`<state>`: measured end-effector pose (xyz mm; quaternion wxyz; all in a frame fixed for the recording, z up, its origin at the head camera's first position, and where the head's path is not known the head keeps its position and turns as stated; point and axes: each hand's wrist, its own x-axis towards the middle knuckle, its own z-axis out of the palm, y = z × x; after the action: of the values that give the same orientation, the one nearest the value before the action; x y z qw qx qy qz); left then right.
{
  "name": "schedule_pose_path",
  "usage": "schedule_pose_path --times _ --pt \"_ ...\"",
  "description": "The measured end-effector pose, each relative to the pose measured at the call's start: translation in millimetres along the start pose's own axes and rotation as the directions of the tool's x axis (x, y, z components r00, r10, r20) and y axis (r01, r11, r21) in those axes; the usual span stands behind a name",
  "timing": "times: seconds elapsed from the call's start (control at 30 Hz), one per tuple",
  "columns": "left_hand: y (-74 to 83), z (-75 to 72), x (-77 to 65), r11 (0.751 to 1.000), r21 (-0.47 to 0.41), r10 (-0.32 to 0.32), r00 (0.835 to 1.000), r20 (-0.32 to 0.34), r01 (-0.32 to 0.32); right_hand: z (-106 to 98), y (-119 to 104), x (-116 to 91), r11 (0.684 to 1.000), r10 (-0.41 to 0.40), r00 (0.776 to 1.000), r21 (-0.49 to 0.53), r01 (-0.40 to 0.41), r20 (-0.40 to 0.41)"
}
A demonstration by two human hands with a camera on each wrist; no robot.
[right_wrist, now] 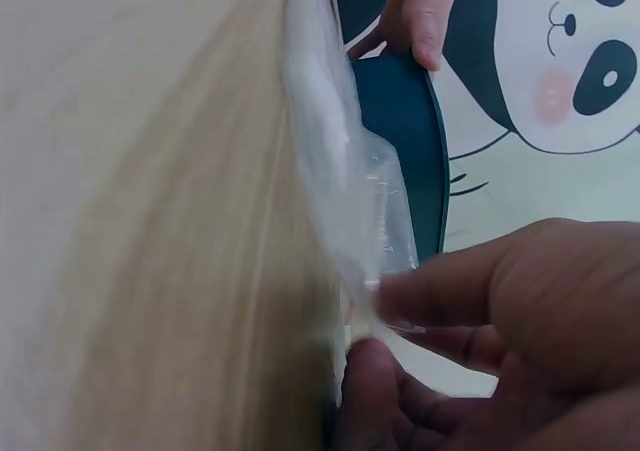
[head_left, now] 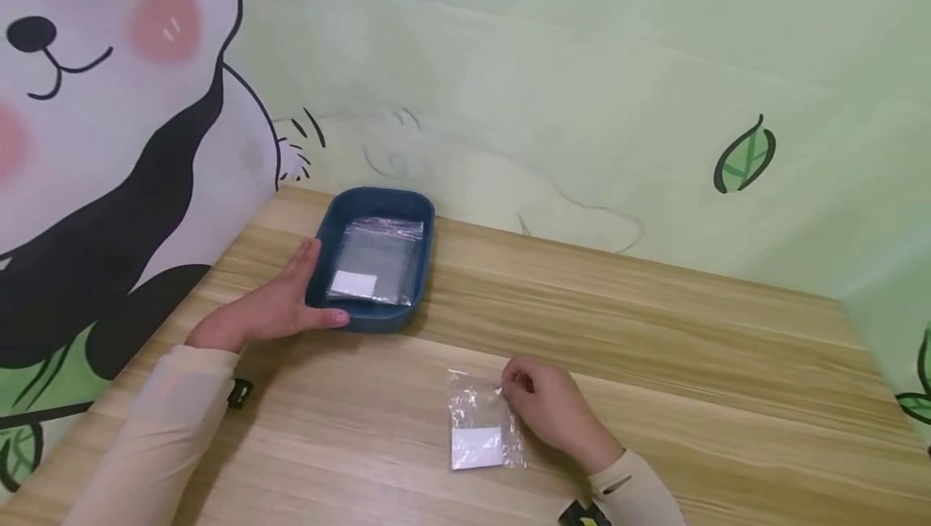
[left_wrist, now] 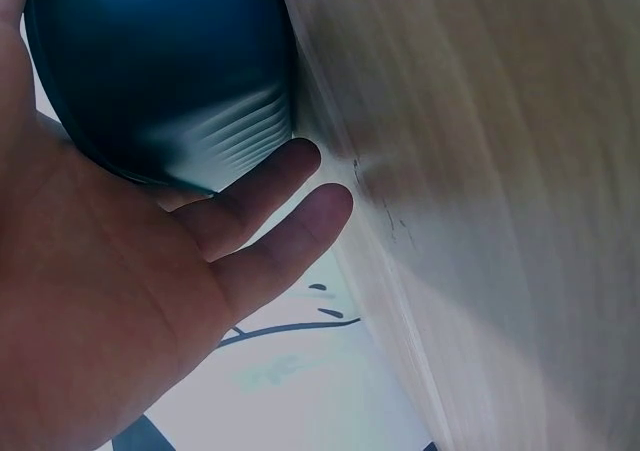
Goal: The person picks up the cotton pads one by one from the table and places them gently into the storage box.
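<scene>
A dark blue plastic tray (head_left: 381, 322) stands at the back left of the table with clear zip bags (head_left: 378, 255) in it; a white label shows on the top one. My left hand (head_left: 272, 304) rests against the tray's near left corner, thumb at the front rim and fingers spread along the left side. In the left wrist view, the fingers (left_wrist: 275, 236) are extended beside the tray wall. Nearer me, my right hand (head_left: 556, 409) pinches the upper right corner of another clear zip bag (head_left: 473, 405) with a white label. The right wrist view shows its plastic between thumb and fingertips.
The wood-grain table (head_left: 655, 332) backs onto a pale green wall covering (head_left: 509, 90) printed with a panda and leaves. Its left edge runs along the panda print. Dark wrist devices sit beneath both cuffs.
</scene>
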<state>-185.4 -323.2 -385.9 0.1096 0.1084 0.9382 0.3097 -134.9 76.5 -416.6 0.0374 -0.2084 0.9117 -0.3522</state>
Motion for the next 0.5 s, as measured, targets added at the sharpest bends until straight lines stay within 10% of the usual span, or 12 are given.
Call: schedule_pose_path --times 0.23,0.5 --pt "-1.2 1.3 -1.0 0.999 -0.019 -0.033 0.999 0.017 0.033 -0.7 -1.2 0.3 0.974 0.133 0.991 0.19 -0.125 -0.026" --pt "-0.7 -0.3 0.5 1.0 -0.017 -0.026 1.0 0.016 0.026 -4.7 2.6 4.6 0.797 0.185 0.969 0.553 -0.245 0.163"
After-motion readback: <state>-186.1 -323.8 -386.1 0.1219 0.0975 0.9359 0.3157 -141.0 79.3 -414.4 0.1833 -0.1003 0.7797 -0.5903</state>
